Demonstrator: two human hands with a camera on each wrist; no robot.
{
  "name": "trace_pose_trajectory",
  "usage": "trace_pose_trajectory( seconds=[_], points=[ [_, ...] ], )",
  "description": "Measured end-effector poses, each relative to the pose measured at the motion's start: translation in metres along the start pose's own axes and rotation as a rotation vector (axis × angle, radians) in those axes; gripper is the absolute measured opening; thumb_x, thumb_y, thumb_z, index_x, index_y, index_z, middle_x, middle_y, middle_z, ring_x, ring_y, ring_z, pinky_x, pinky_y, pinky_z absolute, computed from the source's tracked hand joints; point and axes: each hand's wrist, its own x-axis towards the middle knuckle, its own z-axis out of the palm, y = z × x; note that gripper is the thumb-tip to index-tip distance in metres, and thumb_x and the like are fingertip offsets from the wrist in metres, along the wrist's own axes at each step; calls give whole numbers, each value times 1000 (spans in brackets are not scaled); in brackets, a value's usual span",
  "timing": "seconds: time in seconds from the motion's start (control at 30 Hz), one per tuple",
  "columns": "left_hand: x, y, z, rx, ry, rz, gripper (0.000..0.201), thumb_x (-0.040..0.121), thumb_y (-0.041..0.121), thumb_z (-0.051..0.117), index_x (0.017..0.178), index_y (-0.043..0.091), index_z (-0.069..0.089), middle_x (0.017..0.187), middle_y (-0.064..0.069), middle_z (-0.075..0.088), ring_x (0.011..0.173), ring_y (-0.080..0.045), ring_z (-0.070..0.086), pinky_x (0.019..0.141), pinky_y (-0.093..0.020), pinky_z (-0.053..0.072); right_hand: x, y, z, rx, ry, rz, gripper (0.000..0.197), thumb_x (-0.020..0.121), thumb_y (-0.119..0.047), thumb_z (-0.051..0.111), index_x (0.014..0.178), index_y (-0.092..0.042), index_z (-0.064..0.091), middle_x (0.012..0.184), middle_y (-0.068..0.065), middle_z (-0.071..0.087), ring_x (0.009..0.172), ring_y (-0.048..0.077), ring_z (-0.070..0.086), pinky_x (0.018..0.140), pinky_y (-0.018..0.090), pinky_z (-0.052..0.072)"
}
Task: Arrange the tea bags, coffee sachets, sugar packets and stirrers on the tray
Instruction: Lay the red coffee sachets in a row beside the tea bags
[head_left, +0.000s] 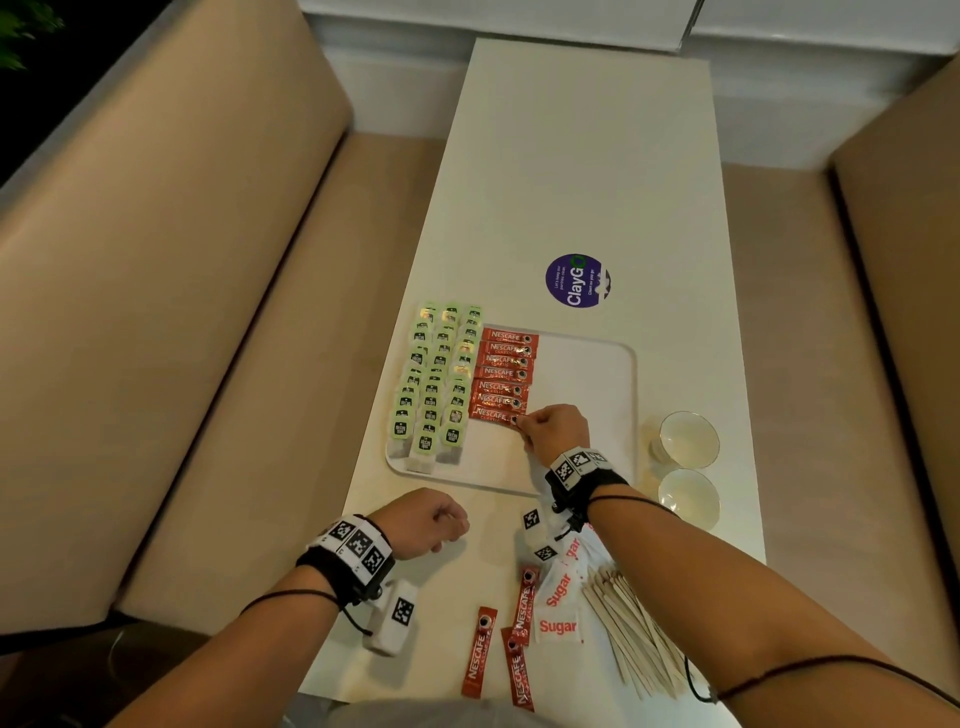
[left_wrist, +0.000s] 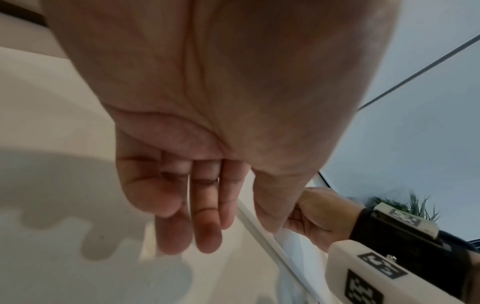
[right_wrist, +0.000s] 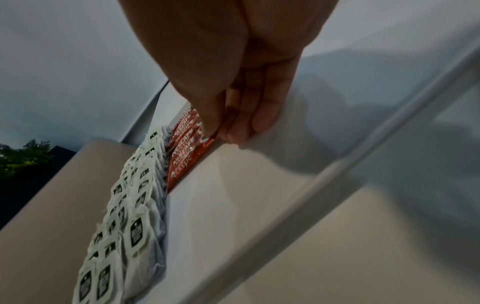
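Note:
A white tray (head_left: 582, 395) holds three columns of green-tagged tea bags (head_left: 436, 384) on its left side. Beside them lies a column of several red coffee sachets (head_left: 504, 374). My right hand (head_left: 519, 423) pinches the right end of the nearest sachet (head_left: 493, 415), which lies flat on the tray. The right wrist view shows thumb and fingers (right_wrist: 233, 133) closed on that sachet's end (right_wrist: 207, 142), next to the tea bags (right_wrist: 135, 205). My left hand (head_left: 447, 525) hovers over the table in front of the tray, fingers (left_wrist: 205, 230) loosely curled, holding nothing.
Three loose coffee sachets (head_left: 479, 652), sugar packets (head_left: 558, 597) and a bundle of wooden stirrers (head_left: 634, 634) lie on the near table. Two white cups (head_left: 688, 439) stand right of the tray. A purple sticker (head_left: 576, 280) is beyond it. Beige benches flank the table.

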Motion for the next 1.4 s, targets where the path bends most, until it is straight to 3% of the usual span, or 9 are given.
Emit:
trace_pose_trajectory(
  seconds=[0.37, 0.6, 0.67, 0.77, 0.9, 1.0, 1.1, 1.2, 1.4],
  points=[
    [0, -5, -4, 2, 9, 7, 15, 98, 30, 60, 108, 21, 66, 101, -3, 72, 74, -11, 64, 79, -28, 53, 1, -3, 1, -111, -2, -37, 25, 94, -32, 68, 83, -14, 80, 80, 2, 75, 76, 19, 68, 72, 30, 55],
    [0, -7, -1, 23, 15, 12, 18, 98, 33, 60, 108, 20, 67, 95, 0, 72, 74, -10, 65, 85, -35, 56, 0, 0, 1, -104, 24, -17, 49, 95, -47, 64, 72, -4, 74, 71, 14, 72, 60, 24, 60, 62, 30, 51],
    [-1, -7, 1, 22, 15, 14, 20, 97, 34, 61, 109, 19, 67, 91, 2, 71, 73, -10, 64, 81, -32, 55, -6, 3, -2, -93, 18, -46, 48, 96, -47, 63, 73, -7, 75, 71, 12, 73, 61, 23, 63, 67, 31, 53],
    [-2, -5, 6, 10, 19, 14, 22, 96, 34, 62, 109, 17, 68, 91, 1, 71, 72, -11, 65, 78, -30, 54, -22, 7, -12, -87, -69, -145, 36, 98, -44, 62, 82, -16, 76, 70, -1, 74, 67, 18, 71, 76, 35, 60],
    [-1, -5, 15, 32, 36, 29, 19, 92, 36, 66, 100, 19, 69, 88, -4, 72, 70, -12, 66, 75, -34, 56, -48, 12, -27, -226, -232, -301, 21, 95, -42, 66, 98, -24, 75, 86, -9, 72, 77, 10, 68, 79, 30, 56],
    [1, -3, 27, 79, 57, 38, 21, 88, 38, 73, 94, 19, 69, 76, 0, 65, 66, -12, 63, 70, -33, 54, -69, 25, -34, -394, -413, -375, 26, 93, -44, 69, 111, -26, 72, 95, -11, 68, 86, 5, 63, 82, 23, 51],
    [-1, 1, 39, 161, 51, 30, 25, 81, 42, 79, 90, 20, 70, 71, 7, 63, 64, -10, 63, 71, -32, 54, -89, 40, -29, -546, -564, -420, 30, 90, -40, 74, 117, -29, 71, 105, -10, 66, 93, 8, 61, 88, 26, 49],
    [-6, 5, 52, 252, -5, 35, 26, 78, 41, 82, 90, 19, 75, 68, 9, 65, 62, -7, 62, 67, -26, 51, -104, 52, -19, -691, -630, -431, 37, 87, -34, 76, 123, -30, 69, 115, -4, 58, 102, 15, 59, 91, 31, 49],
    [-12, 9, 76, 467, -27, 52, 38, 69, 44, 87, 97, 24, 72, 82, 12, 63, 73, -6, 59, 65, -22, 45, -125, 66, -4, -824, -639, -477, 47, 85, -29, 77, 129, -32, 63, 120, -6, 47, 95, 19, 61, 86, 34, 55]
  ],
)
